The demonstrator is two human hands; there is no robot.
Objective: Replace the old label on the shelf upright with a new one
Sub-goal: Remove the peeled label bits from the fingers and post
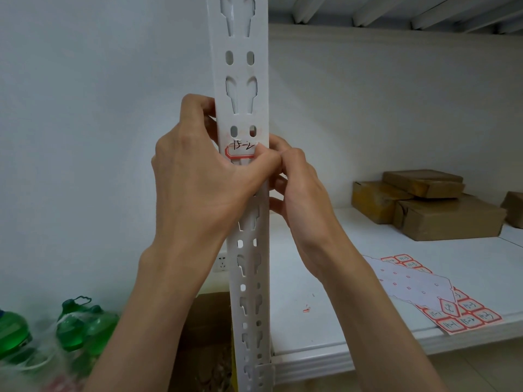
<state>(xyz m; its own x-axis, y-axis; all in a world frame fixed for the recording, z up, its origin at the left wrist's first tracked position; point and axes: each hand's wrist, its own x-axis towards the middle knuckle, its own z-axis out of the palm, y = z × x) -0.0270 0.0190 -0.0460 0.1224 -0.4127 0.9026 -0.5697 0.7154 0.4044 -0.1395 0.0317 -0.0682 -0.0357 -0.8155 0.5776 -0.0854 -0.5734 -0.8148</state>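
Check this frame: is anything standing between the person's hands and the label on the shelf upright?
Nothing visible does. Both hands are already at the red-bordered label on the upright: the left hand wraps the post from the left, and the right hand pinches at the label's right edge.

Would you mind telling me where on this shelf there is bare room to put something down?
The shelf is bare between the upright and the label sheets, and behind them up to the boxes. It is crowded at the boxes and sheets.
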